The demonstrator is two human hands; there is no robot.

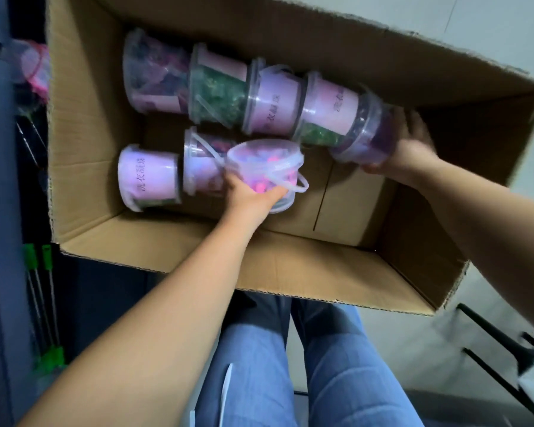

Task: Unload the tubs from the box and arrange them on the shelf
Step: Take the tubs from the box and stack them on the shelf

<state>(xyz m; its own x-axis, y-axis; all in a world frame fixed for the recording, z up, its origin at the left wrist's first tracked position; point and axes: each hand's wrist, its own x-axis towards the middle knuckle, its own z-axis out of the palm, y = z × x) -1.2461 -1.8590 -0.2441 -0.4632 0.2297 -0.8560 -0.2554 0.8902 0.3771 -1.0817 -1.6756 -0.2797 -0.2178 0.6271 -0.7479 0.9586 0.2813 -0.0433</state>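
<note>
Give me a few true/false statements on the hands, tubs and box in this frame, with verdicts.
1. The left hand grips the pink tub. True.
2. The right hand holds nothing. False: it holds the purple tub at the right end of the back row.
3. The box is open-topped cardboard. True.
4. The other tubs in the box stand upright. False: they lie on their sides.
5. The box holds only the two gripped tubs. False: several more lie in two rows.
</note>
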